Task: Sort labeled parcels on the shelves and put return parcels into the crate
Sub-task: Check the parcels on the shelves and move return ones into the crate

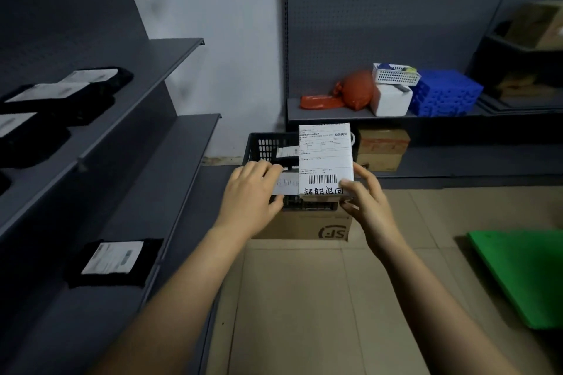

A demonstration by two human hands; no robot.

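The right hand [370,207] pinches the white box [325,161] by its near right corner above the crate [259,146]; it looks light and stiff. The left hand [249,195] clasps a paper slip [286,184].

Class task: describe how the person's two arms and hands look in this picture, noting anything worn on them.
Both forearms are bare as far as the frame shows. No sleeves, gloves, watch or rings are visible on the left hand or the right hand. Fingernails look short and unpainted.
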